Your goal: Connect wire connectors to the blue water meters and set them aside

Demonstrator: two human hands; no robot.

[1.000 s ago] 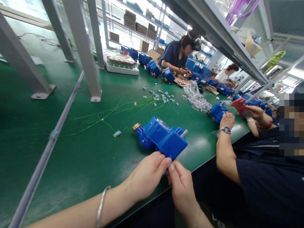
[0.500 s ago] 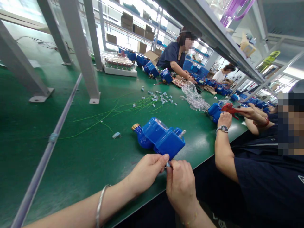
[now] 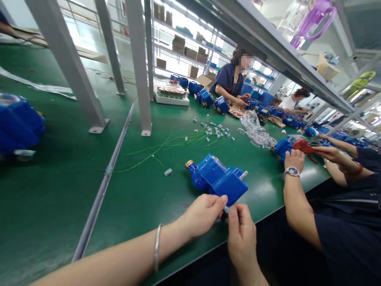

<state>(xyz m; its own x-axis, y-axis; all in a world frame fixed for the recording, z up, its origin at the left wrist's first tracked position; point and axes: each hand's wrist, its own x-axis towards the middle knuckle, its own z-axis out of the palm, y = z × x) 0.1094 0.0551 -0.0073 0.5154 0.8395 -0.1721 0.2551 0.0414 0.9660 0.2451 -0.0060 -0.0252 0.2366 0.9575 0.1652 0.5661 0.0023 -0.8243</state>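
A blue water meter (image 3: 228, 184) with a brass threaded end (image 3: 189, 163) lies on the green bench in front of me. At its near corner my left hand (image 3: 205, 212) is closed, thumb and fingers pinching a small light-blue plastic seal (image 3: 226, 209). From the right, my right hand (image 3: 242, 230) meets the same seal with thumb and fingertips closed on it. My fingers cover much of the seal. Another light-blue seal (image 3: 168, 172) on a thin green wire lies to the left, beyond my left hand.
Several seals (image 3: 218, 131) with green wires lie farther back. A metal rail (image 3: 110, 167) and grey posts (image 3: 138, 67) stand left, near another blue meter (image 3: 18, 125). At right a co-worker's hands hold red pliers (image 3: 305, 147) at a meter. A clear plastic bag (image 3: 256, 131) lies behind.
The view has swung left, so everything sits farther right and a blue meter shows at the left edge. My right hand has turned slightly; both hands stay at the meter's near corner.
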